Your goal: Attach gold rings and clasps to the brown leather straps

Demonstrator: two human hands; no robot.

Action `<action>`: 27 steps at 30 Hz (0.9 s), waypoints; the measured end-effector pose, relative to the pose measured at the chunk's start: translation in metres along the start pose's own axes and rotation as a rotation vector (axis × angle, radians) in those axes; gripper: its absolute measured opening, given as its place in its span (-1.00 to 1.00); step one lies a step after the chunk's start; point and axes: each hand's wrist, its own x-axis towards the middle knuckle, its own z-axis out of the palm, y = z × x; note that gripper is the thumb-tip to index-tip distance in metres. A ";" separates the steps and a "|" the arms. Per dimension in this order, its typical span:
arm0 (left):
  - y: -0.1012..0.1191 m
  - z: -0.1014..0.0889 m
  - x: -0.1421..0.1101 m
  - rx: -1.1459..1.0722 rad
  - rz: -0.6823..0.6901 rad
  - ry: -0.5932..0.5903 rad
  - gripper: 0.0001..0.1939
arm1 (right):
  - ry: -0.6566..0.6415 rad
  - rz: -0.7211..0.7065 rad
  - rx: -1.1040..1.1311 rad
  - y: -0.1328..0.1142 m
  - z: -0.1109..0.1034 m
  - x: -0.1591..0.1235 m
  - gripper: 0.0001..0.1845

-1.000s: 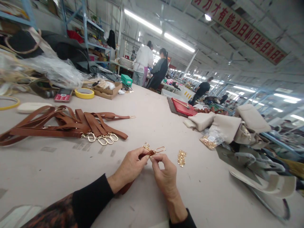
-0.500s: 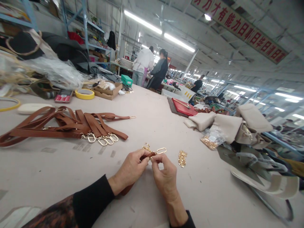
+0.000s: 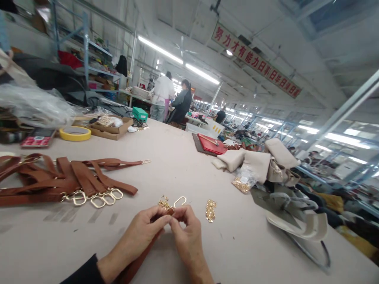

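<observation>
2 hands (image 3: 140,228), 1 yel. tape (image 3: 75,136), 1 grn box (image 3: 139,114), 6 oval rings (image 3: 103,200) (4 bunched)

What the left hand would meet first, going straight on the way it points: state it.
Most likely the right hand, whose fingertips sit just ahead of the left hand near one end of the brown strap; depth is unclear, so they may be touching.

Strap (image 3: 144,253) smooth, leather-like; ring (image 3: 179,198) glossy metal; tabletop (image 3: 174,169) matt

Strap pile (image 3: 68,173) left of hands (image 3: 139,230)
</observation>
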 end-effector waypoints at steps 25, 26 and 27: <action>0.010 0.020 -0.019 0.241 0.203 0.265 -0.88 | -0.199 0.475 0.467 0.047 -0.008 0.000 -0.54; 0.011 0.020 -0.019 0.224 0.206 0.267 -0.89 | -0.210 0.519 0.501 0.048 -0.009 0.000 -0.53; 0.013 0.020 -0.018 0.195 0.202 0.263 -0.89 | -0.209 0.557 0.528 0.048 -0.009 0.001 -0.51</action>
